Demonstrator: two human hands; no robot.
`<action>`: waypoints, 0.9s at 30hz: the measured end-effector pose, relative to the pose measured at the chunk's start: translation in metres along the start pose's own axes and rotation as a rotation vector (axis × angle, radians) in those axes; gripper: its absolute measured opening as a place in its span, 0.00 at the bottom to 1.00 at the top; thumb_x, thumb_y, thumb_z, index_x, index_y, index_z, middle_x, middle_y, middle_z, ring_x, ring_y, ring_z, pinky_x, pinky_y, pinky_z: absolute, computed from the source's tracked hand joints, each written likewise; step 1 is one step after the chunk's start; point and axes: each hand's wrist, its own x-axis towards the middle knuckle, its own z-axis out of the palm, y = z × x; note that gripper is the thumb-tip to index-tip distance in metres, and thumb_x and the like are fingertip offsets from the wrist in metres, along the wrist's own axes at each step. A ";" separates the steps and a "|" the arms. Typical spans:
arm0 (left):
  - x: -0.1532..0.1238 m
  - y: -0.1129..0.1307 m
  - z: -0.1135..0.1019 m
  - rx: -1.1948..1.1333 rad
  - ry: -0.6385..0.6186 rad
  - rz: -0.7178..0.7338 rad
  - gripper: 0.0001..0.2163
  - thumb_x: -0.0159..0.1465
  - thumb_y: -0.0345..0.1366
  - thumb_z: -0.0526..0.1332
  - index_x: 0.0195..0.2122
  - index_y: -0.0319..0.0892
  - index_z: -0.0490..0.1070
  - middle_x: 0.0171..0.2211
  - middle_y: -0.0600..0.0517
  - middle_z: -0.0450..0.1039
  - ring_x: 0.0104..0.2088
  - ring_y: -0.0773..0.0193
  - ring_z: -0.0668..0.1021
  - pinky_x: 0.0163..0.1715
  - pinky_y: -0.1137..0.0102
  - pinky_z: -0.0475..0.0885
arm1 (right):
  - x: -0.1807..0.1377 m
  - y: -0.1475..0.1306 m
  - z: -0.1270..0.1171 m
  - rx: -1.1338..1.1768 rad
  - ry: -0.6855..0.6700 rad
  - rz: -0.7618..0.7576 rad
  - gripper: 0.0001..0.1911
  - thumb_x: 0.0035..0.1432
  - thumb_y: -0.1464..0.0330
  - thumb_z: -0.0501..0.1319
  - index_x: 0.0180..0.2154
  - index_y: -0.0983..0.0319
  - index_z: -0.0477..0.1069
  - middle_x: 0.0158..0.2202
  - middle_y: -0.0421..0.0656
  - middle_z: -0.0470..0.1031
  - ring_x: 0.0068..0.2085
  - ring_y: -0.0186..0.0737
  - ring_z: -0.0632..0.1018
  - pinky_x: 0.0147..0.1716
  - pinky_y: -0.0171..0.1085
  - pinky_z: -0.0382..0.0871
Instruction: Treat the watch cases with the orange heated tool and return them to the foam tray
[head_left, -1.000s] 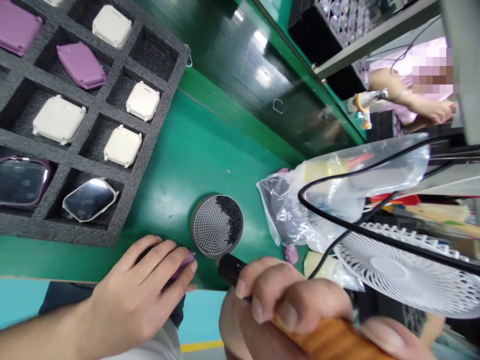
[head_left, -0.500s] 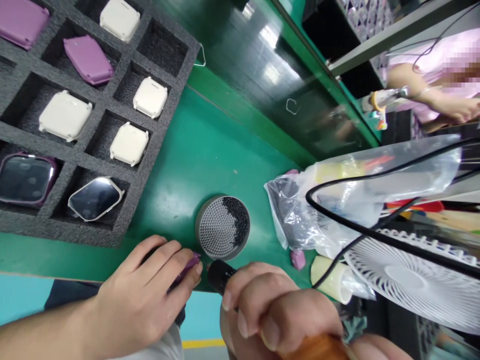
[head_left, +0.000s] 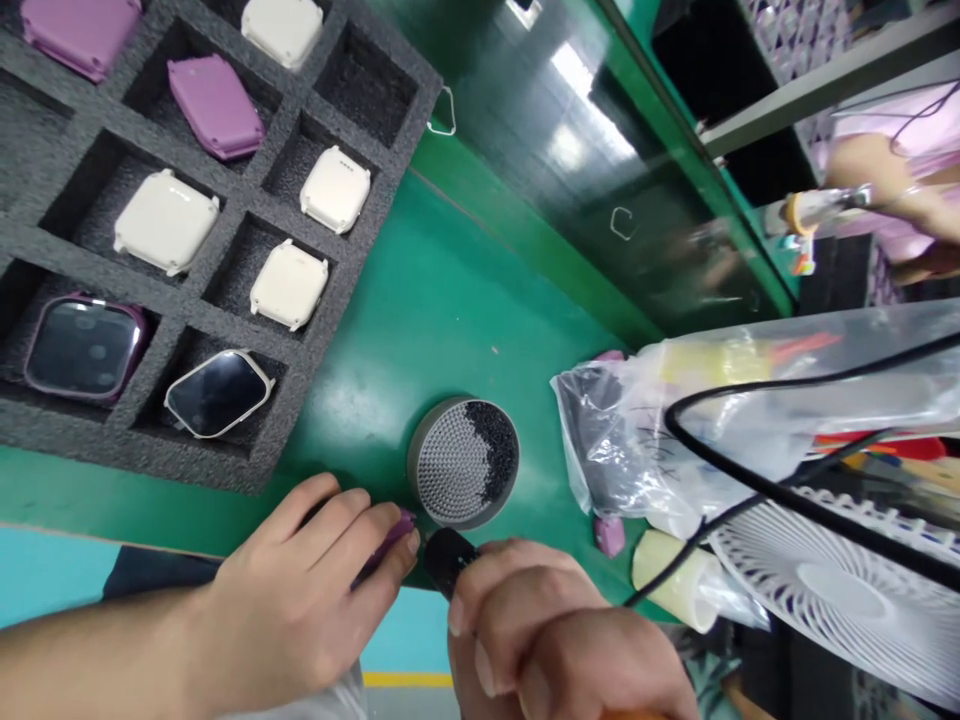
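Observation:
My left hand lies curled over a small purple watch case at the near edge of the green bench, fingers pressed on it. My right hand is wrapped round a powered screwdriver whose black tip points at the purple case. Just beyond the two hands stands a round grey dish with a dimpled floor and a heap of small black screws on its right side.
A black foam tray at the upper left holds white, purple and glass-faced watch parts in separate cells. A clear plastic bag, a black cable, a white fan and a tape roll crowd the right. Another person's arm is at the far right.
The view has shifted, so everything sits further right and lower. My right hand has drawn closer to the left, bringing the screwdriver tip up to the purple case.

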 end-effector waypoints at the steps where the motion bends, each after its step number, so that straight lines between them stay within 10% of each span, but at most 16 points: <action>1: 0.000 0.000 0.000 0.001 -0.005 -0.002 0.15 0.72 0.34 0.57 0.55 0.41 0.78 0.53 0.46 0.78 0.50 0.51 0.74 0.58 0.52 0.63 | -0.001 0.001 -0.001 0.008 0.014 -0.010 0.16 0.71 0.60 0.53 0.29 0.56 0.67 0.21 0.33 0.69 0.23 0.35 0.77 0.25 0.39 0.77; 6: 0.001 0.000 0.001 -0.002 0.009 -0.007 0.13 0.72 0.33 0.58 0.53 0.42 0.79 0.52 0.48 0.78 0.49 0.53 0.75 0.57 0.53 0.64 | -0.001 0.007 -0.006 0.024 -0.160 -0.002 0.14 0.70 0.57 0.53 0.35 0.55 0.70 0.25 0.35 0.72 0.31 0.40 0.80 0.29 0.44 0.78; 13: 0.000 -0.002 -0.005 0.012 0.003 0.041 0.14 0.71 0.34 0.61 0.55 0.40 0.78 0.56 0.45 0.77 0.54 0.50 0.75 0.60 0.49 0.65 | 0.004 0.012 0.015 0.118 0.482 -0.360 0.17 0.68 0.59 0.59 0.56 0.55 0.65 0.32 0.33 0.73 0.24 0.32 0.74 0.19 0.40 0.71; 27: -0.002 -0.002 -0.005 -0.016 -0.054 0.071 0.15 0.70 0.34 0.60 0.55 0.38 0.78 0.61 0.42 0.75 0.60 0.45 0.74 0.64 0.46 0.64 | 0.004 0.026 0.018 0.163 0.463 -0.325 0.15 0.72 0.59 0.43 0.49 0.55 0.64 0.29 0.33 0.70 0.24 0.32 0.74 0.21 0.38 0.73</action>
